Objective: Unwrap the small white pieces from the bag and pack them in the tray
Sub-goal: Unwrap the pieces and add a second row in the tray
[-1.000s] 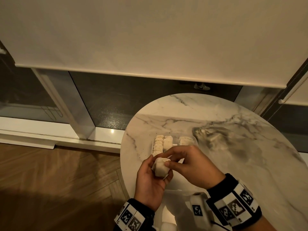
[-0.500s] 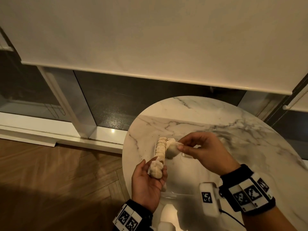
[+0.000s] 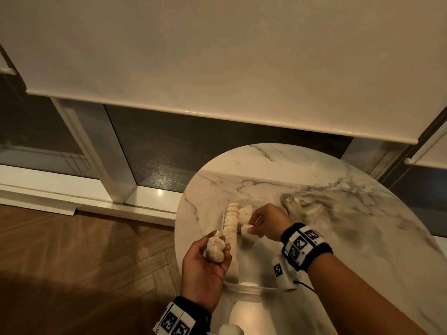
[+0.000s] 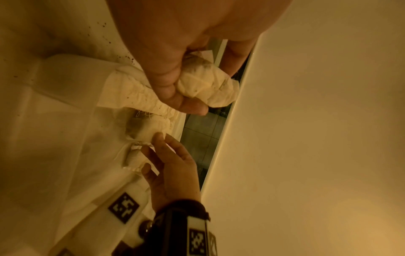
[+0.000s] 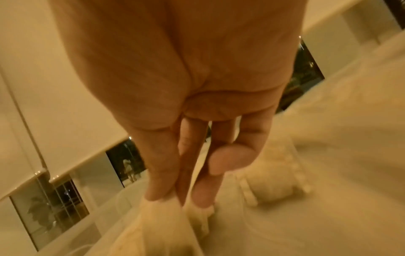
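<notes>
Head view shows a round marble desk (image 3: 326, 213) by a window with a pale roller blind (image 3: 217, 56) drawn most of the way down. A clear plastic tray (image 3: 249, 285) sits near the desk's left edge, hard to make out except for its near rim. Inside it a long row of small white pieces (image 3: 231, 228) runs away from the person along the left side, and a shorter second row (image 3: 245, 211) begins beside it at the far end.

The left hand (image 3: 205, 269) is held palm up just left of the tray, over the desk edge, its fingers and thumb curled round a wrapped white bundle (image 3: 215, 249). In the left wrist view the thumb presses into this bundle (image 4: 206, 83), whose crinkled wrapping shows dark specks.

The right hand (image 3: 266, 223) reaches in over the tray and pinches one white piece (image 3: 248, 234) between thumb and fingertips, at the near end of the second row, just beside the long row. Whether the piece already rests on the tray floor I cannot tell. The right wrist view is blurred; it shows the fingers (image 5: 190, 155) pointing down, closed on pale material at their tips.

Both wrists wear black bands with square black-and-white markers (image 3: 301, 243).
</notes>
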